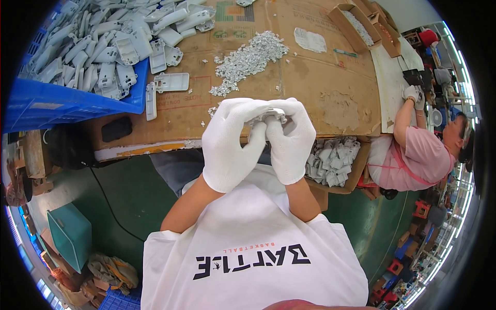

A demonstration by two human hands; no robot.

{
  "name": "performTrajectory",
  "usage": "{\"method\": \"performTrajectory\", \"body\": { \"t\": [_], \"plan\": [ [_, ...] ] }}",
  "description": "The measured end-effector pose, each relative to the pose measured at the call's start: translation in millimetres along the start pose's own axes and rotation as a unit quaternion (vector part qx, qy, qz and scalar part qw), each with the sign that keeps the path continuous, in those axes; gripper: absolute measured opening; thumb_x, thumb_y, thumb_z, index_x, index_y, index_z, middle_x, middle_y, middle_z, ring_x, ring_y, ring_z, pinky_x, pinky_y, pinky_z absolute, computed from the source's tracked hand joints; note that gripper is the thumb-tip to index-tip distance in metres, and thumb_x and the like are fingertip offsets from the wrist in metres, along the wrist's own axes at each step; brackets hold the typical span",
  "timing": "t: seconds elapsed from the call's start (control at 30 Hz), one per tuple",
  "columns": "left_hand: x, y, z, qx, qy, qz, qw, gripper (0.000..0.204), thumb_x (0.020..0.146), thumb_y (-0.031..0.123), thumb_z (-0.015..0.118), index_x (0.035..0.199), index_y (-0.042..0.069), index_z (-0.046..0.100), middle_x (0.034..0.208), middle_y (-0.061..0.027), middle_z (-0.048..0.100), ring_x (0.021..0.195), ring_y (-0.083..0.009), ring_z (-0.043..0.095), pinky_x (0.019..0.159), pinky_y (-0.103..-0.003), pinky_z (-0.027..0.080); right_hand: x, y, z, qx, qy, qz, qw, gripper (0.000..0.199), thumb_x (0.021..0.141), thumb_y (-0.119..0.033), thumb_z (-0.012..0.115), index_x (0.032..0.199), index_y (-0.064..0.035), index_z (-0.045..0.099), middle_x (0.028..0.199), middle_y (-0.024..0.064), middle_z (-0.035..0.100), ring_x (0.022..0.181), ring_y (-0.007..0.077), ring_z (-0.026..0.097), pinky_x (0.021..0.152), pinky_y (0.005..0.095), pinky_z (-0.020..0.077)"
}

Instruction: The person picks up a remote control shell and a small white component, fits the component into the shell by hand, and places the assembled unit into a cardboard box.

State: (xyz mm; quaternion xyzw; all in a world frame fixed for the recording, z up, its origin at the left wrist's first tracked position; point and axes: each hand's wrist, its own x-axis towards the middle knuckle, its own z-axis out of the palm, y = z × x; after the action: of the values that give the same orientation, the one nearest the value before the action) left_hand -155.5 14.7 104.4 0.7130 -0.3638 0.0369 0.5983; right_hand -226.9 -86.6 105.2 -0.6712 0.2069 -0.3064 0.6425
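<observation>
Both my hands wear white knit gloves and meet over the table's front edge. My left hand point(231, 142) and my right hand point(292, 139) are closed around a white plastic housing part point(272, 114), thumbs pressed against its near side. Most of the part is hidden by the gloves. Just beyond my hands lies a heap of small whitish pieces point(251, 58) on the cardboard-covered tabletop point(305, 77). To the left, a few white plastic housings point(172, 82) rest on the cardboard beside a blue crate point(77, 103).
The blue crate is piled with white housings point(98, 51). A cardboard box of white parts point(333, 161) stands below the table edge at right. Small-part boxes point(356, 28), a pen point(345, 52) and paper point(310, 40) lie at the far right. A co-worker in pink point(426, 150) works at right.
</observation>
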Motion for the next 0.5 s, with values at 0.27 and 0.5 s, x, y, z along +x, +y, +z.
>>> {"method": "performTrajectory", "body": {
  "t": [0.27, 0.5],
  "plan": [
    [-9, -3, 4, 0.052, -0.062, -0.11, 0.991, 0.053, 0.079, -0.001, 0.073, 0.128, 0.016, 0.06, 0.1, -0.0058, 0.06, 0.072, -0.019, 0.065, 0.066, -0.032, 0.054, 7, 4, -5, 0.072, -0.034, 0.108, 0.991, 0.016, 0.091, 0.0, 0.058, 0.106, -0.0027, 0.063, 0.093, 0.0013, 0.064, 0.082, 0.0067, 0.059, 0.074, 0.0233, 0.0486],
    [-9, -5, 5, 0.063, -0.063, -0.12, 0.989, 0.053, 0.078, 0.003, 0.075, 0.127, 0.018, 0.061, 0.096, -0.0045, 0.058, 0.07, -0.0182, 0.063, 0.065, -0.032, 0.053, 11, 0, 1, 0.016, -0.031, 0.147, 0.988, 0.014, 0.091, -0.001, 0.058, 0.103, -0.0027, 0.064, 0.089, 0.0006, 0.063, 0.081, 0.0067, 0.057, 0.074, 0.0238, 0.0483]
  ]
}}
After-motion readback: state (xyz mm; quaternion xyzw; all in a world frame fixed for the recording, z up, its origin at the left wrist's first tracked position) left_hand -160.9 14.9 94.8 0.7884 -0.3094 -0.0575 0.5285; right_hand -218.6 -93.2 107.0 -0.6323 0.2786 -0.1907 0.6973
